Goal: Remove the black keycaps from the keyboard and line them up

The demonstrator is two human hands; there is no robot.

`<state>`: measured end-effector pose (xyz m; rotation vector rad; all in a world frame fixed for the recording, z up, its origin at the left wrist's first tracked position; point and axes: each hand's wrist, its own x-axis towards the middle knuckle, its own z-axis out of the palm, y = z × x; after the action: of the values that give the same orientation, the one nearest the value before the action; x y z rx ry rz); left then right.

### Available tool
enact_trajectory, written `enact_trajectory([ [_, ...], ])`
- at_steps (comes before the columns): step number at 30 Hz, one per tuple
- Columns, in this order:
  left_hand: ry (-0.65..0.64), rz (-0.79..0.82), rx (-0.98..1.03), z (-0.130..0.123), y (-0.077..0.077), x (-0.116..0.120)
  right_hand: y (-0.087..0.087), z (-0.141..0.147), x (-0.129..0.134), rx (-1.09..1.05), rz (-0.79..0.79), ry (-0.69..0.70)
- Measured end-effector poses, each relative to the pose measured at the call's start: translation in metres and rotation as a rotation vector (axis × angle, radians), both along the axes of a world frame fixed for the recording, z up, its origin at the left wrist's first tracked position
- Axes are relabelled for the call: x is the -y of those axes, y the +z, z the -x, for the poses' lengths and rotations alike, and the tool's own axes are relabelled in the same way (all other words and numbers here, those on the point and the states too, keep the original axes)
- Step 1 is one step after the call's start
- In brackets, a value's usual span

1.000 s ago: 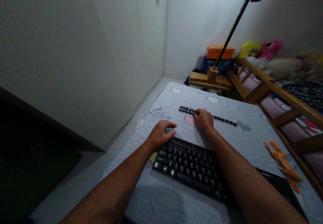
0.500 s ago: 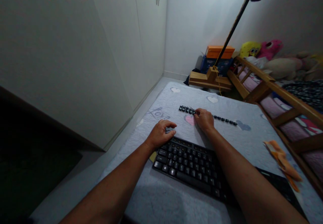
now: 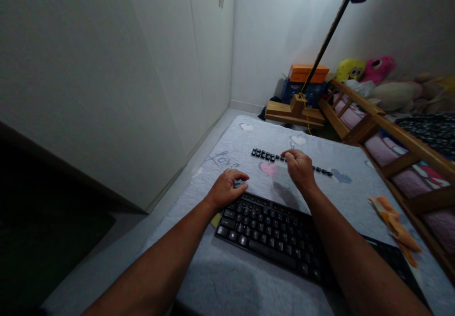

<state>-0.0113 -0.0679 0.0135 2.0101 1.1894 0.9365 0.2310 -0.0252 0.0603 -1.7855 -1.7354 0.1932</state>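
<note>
A black keyboard (image 3: 270, 235) lies on the bedspread, with bare patches along its top row where keycaps are off. My left hand (image 3: 228, 188) rests at its upper left corner, thumb and fingers apart, holding nothing. Beyond the keyboard, a line of loose black keycaps (image 3: 263, 154) runs across the cloth, doubled into two rows at its left end. Raised over the middle of that line, my right hand (image 3: 297, 164) is closed around a thin, light-coloured tool (image 3: 292, 146) that sticks up past the fingers; its kind is too small to make out. The hand hides some keycaps.
An orange cloth (image 3: 394, 223) lies to the right, by a dark flat panel (image 3: 391, 256). A wooden bed rail (image 3: 398, 140) borders the right side, and white wardrobe doors (image 3: 156, 69) the left. A pole on a wooden base (image 3: 295, 109) stands behind.
My right hand has moved right and up from the double row of keycaps, uncovering its right end. My left hand has stayed at the keyboard's corner.
</note>
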Motion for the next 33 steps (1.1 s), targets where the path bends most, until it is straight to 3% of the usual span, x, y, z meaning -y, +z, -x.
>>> enact_trajectory([
  [5,-0.043,-0.007,-0.022,-0.001,-0.001,0.001,0.027,-0.003,0.045,-0.343,-0.062,0.084],
  [7,-0.06,-0.018,-0.036,-0.001,-0.001,0.001,0.034,-0.003,0.068,-0.443,-0.018,0.092],
  [11,-0.074,-0.012,-0.048,-0.001,-0.002,0.003,0.034,-0.003,0.11,-0.512,0.18,0.187],
  [15,-0.079,0.011,-0.071,-0.002,-0.003,0.004,0.024,0.001,0.14,-0.405,0.311,0.218],
  [22,-0.087,0.024,-0.073,-0.001,-0.002,0.004,0.007,0.023,0.154,-0.26,0.183,0.18],
  [33,-0.087,0.045,-0.069,-0.002,-0.005,0.002,-0.01,0.038,0.155,-0.103,0.009,0.317],
])
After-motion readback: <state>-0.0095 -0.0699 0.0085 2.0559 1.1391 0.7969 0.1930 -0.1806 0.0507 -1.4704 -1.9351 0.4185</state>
